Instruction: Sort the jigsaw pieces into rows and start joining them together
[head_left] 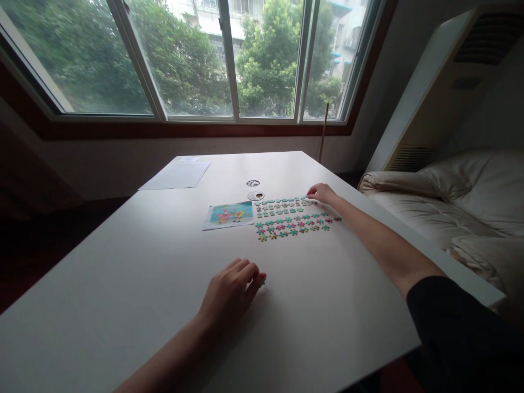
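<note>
Loose jigsaw puzzle pieces [280, 226] lie in several rows on the white table [135, 305], mostly teal with some pink and yellow. My right hand [322, 193] reaches to the far right end of the top row, its fingertips pinched on a teal puzzle piece. Nearer to me, my left hand [235, 286] rests over the table with its fingers curled. A small edge of a puzzle piece [263, 282] shows at its fingertips. Left of the rows is a picture sheet [229, 215] with colourful cartoon figures on a blue-green ground.
Two small round items [252, 183] sit behind the picture sheet. A flat pale sheet [176, 174] lies at the table's far left corner. To the right stand a pale leather sofa [413, 202] and a tall white air conditioner [426, 87]. Windows line the far wall.
</note>
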Demonstrator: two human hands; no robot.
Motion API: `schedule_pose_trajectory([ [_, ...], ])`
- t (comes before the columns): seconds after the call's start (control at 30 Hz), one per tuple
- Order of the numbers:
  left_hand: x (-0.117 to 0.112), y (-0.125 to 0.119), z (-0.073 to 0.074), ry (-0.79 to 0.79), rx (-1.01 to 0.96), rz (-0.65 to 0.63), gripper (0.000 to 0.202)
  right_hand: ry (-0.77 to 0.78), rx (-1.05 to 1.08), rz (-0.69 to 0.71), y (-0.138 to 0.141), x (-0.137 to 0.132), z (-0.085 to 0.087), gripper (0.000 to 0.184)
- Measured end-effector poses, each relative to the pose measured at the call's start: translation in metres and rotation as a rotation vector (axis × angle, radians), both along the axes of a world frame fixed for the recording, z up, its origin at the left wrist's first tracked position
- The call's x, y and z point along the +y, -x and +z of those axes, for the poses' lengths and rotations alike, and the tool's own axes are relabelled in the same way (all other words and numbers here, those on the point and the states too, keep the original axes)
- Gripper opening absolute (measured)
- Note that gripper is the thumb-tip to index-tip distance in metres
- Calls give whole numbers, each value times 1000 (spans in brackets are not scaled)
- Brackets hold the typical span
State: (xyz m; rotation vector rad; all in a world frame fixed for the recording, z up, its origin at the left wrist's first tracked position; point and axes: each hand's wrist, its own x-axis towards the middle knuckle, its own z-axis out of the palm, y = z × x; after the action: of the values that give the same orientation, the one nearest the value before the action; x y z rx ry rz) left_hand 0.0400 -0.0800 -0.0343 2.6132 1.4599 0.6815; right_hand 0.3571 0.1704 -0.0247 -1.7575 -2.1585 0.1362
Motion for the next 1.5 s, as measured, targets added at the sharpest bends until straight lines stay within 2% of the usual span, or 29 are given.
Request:
schedule_pose_trajectory([
  [0.1,1,-1,0,86,-105,36,27,-48,-7,4,6,-9,9,14],
  [0.2,4,-3,1,179,-238,91,30,-119,10,39,24,-32,17,18],
  [0.3,5,-6,1,271,-375,168,32,-152,40,165,54,-78,17,16],
  [0.37,6,-8,0,325,-452,191,33,-203,119,390,75,-119,13,13],
  [0.47,5,-11,-1,356,-529,192,34,-223,207,636,99,-177,5,12],
  [0.5,5,-11,0,353,-546,190,33,-210,222,687,105,-193,2,12],
  [0.6,4,-13,2,339,-572,182,33,-209,315,703,115,-221,-2,15],
  [0.87,1,-15,2,351,-560,150,31,-240,431,615,117,-231,-9,14],
  [1.23,1,-8,2,400,-575,76,30,-324,388,659,112,-229,-7,11],
  [1.5,1,-13,1,422,-622,70,30,-362,388,637,114,-232,-6,12],
])
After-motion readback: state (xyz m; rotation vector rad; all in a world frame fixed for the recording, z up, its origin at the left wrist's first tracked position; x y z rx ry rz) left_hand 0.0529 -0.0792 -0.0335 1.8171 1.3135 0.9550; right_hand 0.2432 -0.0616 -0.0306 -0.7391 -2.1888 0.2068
